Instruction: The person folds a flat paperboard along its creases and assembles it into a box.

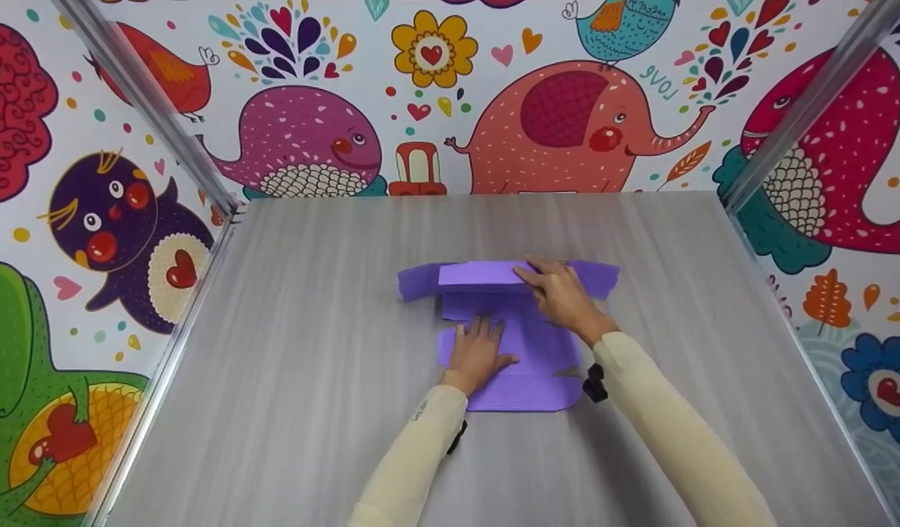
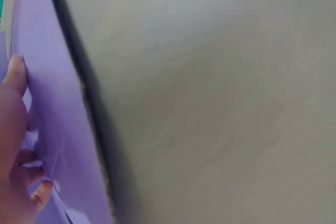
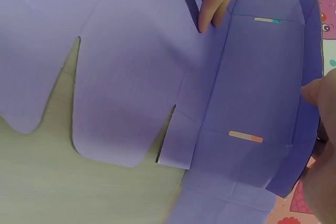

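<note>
A purple cardboard box blank, partly folded, lies on the table. My left hand presses on its middle panel with fingers spread. In the right wrist view the left fingertips rest near a crease. At the far side a long flap stands folded up, with a side tab sticking out at either end. My right hand pinches the upper edge of this flap, its thumb on the inner face. Two short slots show in the panel beside the flap.
The blank lies on a grey wood-grain table. Behind it rises a wall printed with cartoon animals, and metal posts stand at the back corners. A metal edge strip runs along the left side.
</note>
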`<state>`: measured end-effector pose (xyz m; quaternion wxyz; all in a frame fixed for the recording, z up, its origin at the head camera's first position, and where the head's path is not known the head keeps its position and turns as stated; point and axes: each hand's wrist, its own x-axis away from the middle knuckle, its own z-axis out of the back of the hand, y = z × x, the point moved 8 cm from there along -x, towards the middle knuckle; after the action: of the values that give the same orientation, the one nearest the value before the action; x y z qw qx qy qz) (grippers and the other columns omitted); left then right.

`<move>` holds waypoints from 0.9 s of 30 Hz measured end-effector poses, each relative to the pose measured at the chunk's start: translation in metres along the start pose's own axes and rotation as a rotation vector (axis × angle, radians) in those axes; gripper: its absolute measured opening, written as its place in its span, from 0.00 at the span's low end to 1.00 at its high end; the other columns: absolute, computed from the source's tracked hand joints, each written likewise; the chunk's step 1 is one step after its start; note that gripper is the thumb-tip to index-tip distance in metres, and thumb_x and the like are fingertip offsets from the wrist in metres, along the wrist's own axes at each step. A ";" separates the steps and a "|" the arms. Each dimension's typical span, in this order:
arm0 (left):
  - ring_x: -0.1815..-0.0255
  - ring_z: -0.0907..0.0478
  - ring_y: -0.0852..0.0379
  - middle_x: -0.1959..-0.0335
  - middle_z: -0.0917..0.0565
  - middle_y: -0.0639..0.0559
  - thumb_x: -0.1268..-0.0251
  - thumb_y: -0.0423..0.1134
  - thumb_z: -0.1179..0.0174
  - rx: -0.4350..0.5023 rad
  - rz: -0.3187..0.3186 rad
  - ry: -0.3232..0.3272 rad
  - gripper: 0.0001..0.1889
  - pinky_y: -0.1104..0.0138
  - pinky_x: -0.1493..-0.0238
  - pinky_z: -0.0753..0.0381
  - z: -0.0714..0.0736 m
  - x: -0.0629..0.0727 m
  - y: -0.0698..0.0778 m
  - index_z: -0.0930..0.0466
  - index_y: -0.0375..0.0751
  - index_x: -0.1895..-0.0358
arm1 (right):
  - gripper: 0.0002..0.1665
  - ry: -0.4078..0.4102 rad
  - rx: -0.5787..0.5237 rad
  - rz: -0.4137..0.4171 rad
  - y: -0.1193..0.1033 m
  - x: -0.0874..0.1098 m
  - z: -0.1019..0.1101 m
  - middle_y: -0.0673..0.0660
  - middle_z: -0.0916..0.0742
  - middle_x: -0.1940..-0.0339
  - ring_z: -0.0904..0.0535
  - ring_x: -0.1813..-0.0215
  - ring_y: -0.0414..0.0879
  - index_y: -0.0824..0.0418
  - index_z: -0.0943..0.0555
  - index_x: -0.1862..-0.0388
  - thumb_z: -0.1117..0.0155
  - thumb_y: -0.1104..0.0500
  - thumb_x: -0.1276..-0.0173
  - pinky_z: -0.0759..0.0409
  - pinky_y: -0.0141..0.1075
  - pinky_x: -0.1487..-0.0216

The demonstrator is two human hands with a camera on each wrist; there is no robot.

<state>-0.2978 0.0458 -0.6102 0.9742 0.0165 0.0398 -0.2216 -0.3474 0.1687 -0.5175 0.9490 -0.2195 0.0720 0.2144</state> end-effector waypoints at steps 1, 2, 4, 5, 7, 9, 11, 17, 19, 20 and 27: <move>0.30 0.28 0.49 0.32 0.24 0.47 0.39 0.70 0.44 -0.007 0.000 0.012 0.39 0.53 0.43 0.27 0.000 0.000 0.000 0.26 0.49 0.31 | 0.27 0.004 0.008 0.009 0.000 0.001 0.000 0.66 0.22 0.30 0.28 0.27 0.63 0.56 0.22 0.33 0.43 0.69 0.29 0.33 0.63 0.30; 0.31 0.27 0.49 0.34 0.23 0.47 0.39 0.70 0.44 -0.010 0.000 0.023 0.38 0.53 0.44 0.27 0.001 0.001 0.000 0.25 0.48 0.32 | 0.27 0.007 0.015 0.017 -0.001 0.001 -0.001 0.66 0.22 0.30 0.28 0.28 0.63 0.56 0.22 0.33 0.42 0.70 0.30 0.32 0.63 0.30; 0.32 0.27 0.49 0.35 0.22 0.47 0.39 0.70 0.44 -0.009 0.002 0.021 0.38 0.54 0.45 0.27 0.001 0.001 0.001 0.25 0.48 0.32 | 0.27 0.013 0.030 0.032 -0.001 0.003 -0.002 0.67 0.22 0.30 0.28 0.28 0.64 0.56 0.22 0.33 0.41 0.70 0.30 0.32 0.63 0.30; 0.32 0.27 0.49 0.36 0.22 0.47 0.39 0.69 0.44 -0.003 0.003 0.017 0.38 0.54 0.46 0.27 0.001 0.002 0.001 0.25 0.48 0.32 | 0.28 0.016 0.036 0.037 -0.001 0.004 -0.002 0.67 0.22 0.30 0.28 0.28 0.64 0.57 0.22 0.33 0.41 0.70 0.31 0.32 0.63 0.30; 0.31 0.27 0.49 0.35 0.22 0.46 0.37 0.68 0.44 0.017 0.006 0.004 0.37 0.54 0.44 0.28 0.001 0.002 0.001 0.26 0.48 0.32 | 0.28 0.019 0.039 0.035 -0.001 0.006 -0.004 0.67 0.23 0.30 0.29 0.27 0.64 0.57 0.22 0.32 0.40 0.70 0.31 0.32 0.63 0.30; 0.31 0.28 0.48 0.35 0.23 0.45 0.35 0.65 0.43 0.047 0.008 -0.007 0.35 0.53 0.43 0.28 0.002 0.003 0.001 0.25 0.47 0.32 | 0.29 0.028 0.038 0.038 -0.001 0.007 -0.005 0.67 0.23 0.30 0.29 0.27 0.63 0.57 0.22 0.33 0.39 0.71 0.32 0.32 0.63 0.30; 0.31 0.28 0.47 0.35 0.22 0.44 0.33 0.60 0.41 0.082 0.001 0.000 0.30 0.52 0.43 0.28 0.005 0.004 0.001 0.24 0.45 0.35 | 0.29 0.039 0.044 0.045 -0.001 0.007 -0.005 0.67 0.23 0.30 0.29 0.27 0.64 0.57 0.22 0.33 0.39 0.70 0.32 0.32 0.63 0.30; 0.30 0.28 0.46 0.34 0.23 0.41 0.30 0.45 0.42 0.216 -0.006 0.000 0.22 0.51 0.43 0.27 0.012 0.012 -0.005 0.22 0.40 0.37 | 0.28 0.059 0.042 0.059 -0.004 0.010 -0.006 0.68 0.23 0.30 0.30 0.27 0.65 0.58 0.21 0.34 0.37 0.70 0.33 0.33 0.63 0.29; 0.29 0.28 0.45 0.33 0.24 0.39 0.29 0.43 0.43 0.275 0.015 -0.012 0.21 0.50 0.42 0.27 0.013 0.015 -0.011 0.23 0.39 0.36 | 0.28 0.060 0.040 0.059 -0.004 0.011 -0.006 0.67 0.23 0.30 0.29 0.27 0.65 0.58 0.21 0.34 0.37 0.70 0.33 0.32 0.63 0.29; 0.29 0.28 0.45 0.33 0.24 0.39 0.28 0.42 0.44 0.309 0.032 -0.017 0.21 0.50 0.41 0.27 0.014 0.016 -0.014 0.23 0.39 0.36 | 0.28 0.061 0.042 0.061 -0.004 0.011 -0.006 0.67 0.23 0.30 0.29 0.28 0.65 0.58 0.21 0.34 0.37 0.71 0.33 0.32 0.63 0.30; 0.32 0.26 0.39 0.33 0.25 0.37 0.30 0.37 0.44 0.591 0.151 0.036 0.23 0.46 0.32 0.28 0.025 0.024 -0.040 0.26 0.38 0.33 | 0.29 0.072 0.058 0.075 -0.004 0.012 -0.005 0.67 0.22 0.30 0.28 0.29 0.66 0.58 0.21 0.34 0.36 0.71 0.35 0.30 0.64 0.31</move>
<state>-0.2922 -0.0022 -0.5882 0.9401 0.3058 -0.0103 -0.1504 -0.3351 0.1672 -0.5234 0.9431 -0.1964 0.1204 0.2397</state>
